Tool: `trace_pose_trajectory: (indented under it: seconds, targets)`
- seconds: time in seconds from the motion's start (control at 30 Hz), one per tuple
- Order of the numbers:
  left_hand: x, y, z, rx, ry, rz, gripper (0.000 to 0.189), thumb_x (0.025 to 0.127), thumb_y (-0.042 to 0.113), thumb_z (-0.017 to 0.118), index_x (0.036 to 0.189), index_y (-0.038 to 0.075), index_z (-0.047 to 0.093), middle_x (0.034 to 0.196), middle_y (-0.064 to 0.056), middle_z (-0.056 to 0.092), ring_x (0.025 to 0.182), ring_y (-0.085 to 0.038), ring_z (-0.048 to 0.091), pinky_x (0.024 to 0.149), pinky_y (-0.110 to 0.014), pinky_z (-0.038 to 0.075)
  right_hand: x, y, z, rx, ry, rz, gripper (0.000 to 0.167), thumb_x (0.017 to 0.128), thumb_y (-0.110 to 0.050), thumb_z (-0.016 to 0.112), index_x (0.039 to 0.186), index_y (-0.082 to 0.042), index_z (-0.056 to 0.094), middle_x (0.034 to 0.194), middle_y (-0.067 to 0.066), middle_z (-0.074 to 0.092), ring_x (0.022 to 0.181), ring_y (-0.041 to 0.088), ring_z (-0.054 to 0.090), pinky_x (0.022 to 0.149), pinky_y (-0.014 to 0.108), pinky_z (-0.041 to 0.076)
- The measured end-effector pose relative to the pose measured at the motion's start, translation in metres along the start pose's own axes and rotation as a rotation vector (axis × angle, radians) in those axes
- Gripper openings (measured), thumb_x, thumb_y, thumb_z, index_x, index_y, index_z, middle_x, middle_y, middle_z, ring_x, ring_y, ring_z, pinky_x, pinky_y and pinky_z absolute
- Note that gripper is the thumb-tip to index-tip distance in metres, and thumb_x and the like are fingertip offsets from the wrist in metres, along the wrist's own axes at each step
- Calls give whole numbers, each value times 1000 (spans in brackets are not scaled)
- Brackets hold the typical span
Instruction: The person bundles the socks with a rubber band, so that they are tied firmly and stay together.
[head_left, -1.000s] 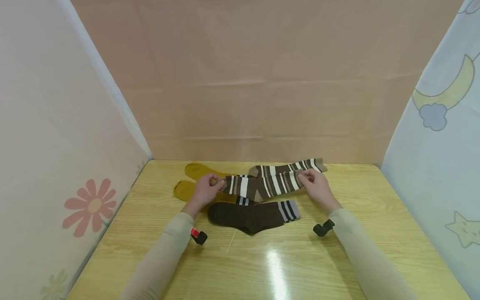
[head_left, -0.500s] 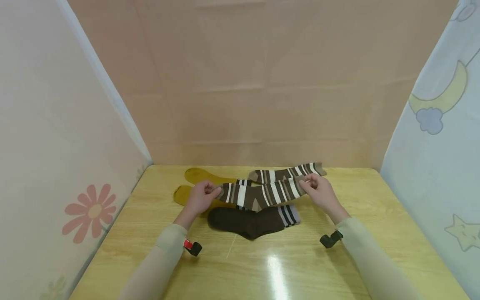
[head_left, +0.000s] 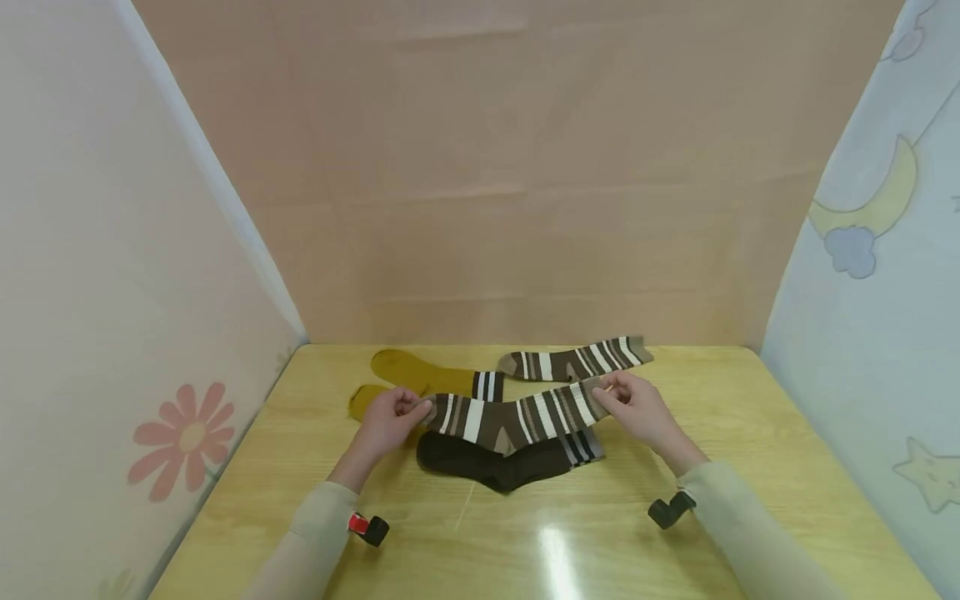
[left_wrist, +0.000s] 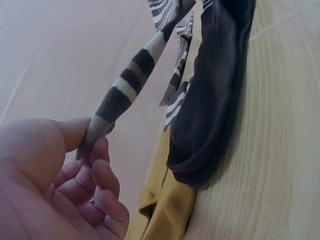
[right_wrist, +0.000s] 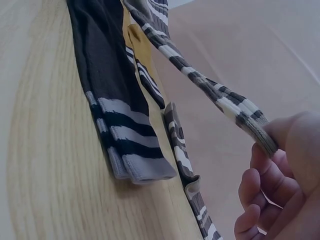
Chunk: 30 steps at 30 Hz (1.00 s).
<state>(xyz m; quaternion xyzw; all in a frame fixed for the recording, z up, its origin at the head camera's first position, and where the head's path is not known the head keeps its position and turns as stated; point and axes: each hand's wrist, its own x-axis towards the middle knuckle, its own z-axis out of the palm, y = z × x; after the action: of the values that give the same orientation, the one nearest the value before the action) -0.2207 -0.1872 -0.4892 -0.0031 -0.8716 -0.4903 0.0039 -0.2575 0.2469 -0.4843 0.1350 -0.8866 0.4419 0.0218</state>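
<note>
A brown, tan and white striped sock (head_left: 491,427) is stretched sideways in the air above the middle of the wooden table (head_left: 450,558), toe to the left, cuff to the right, its tan heel sagging lowest. The left hand (head_left: 388,423) pinches the toe between thumb and forefinger, its other fingers curled; the right hand (head_left: 636,410) pinches the cuff the same way. Just below, partly covered from the head camera, dark brown socks (head_left: 461,461) lie stacked, their grey, black-banded cuffs towards the table's right edge. Left of centre, a mustard sock (head_left: 431,372) lies near the far edge, its black-and-white striped cuff pointing right; a nearer mustard sock (head_left: 365,402) is mostly hidden. A matching striped sock (head_left: 558,365) lies close to the far edge, right of centre. Beyond that edge hangs a pinkish backdrop (head_left: 525,208).
</note>
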Motion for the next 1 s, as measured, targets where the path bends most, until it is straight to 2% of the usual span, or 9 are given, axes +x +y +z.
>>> trace_pose_trajectory:
  seconds: [0.17,0.4,0.7,0.83,1.0]
  targets:
    - [-4,-6,-4,-27,-6,-3,24,100,32,75,101,9,70,79,-3,58,71,-18,51,61,-28,44,-5,-3,2,6,-26,15,23,104,-25,69,109,-3,65,73,5,61,58,12,47,56,28,42]
    - [-8,-7,-8,-71,-25,0,18,99,21,76,98,6,66,73,-2,51,68,-16,47,58,-26,40,-9,-3,1,3,-63,33,25,103,-29,71,108,-4,66,73,4,64,57,10,48,53,28,41]
    - [-13,-13,-12,-97,-76,-31,21,100,24,74,95,5,67,72,-1,54,66,-14,47,57,-25,40,-13,3,3,16,-100,46,23,103,-30,71,105,-8,66,73,10,63,58,11,48,53,28,42]
    - [-15,-15,-14,-108,-102,-31,20,101,22,74,94,5,68,70,-4,59,66,-14,54,57,-25,42,-13,5,3,17,-109,35,22,103,-29,70,105,-7,66,72,13,63,58,10,47,54,28,42]
    - [-15,-18,-13,-116,-132,-22,18,101,17,72,94,2,67,71,-7,66,73,-24,67,59,-27,47,-13,8,3,22,-123,40,23,103,-28,71,106,-6,66,74,18,65,57,10,46,53,27,40]
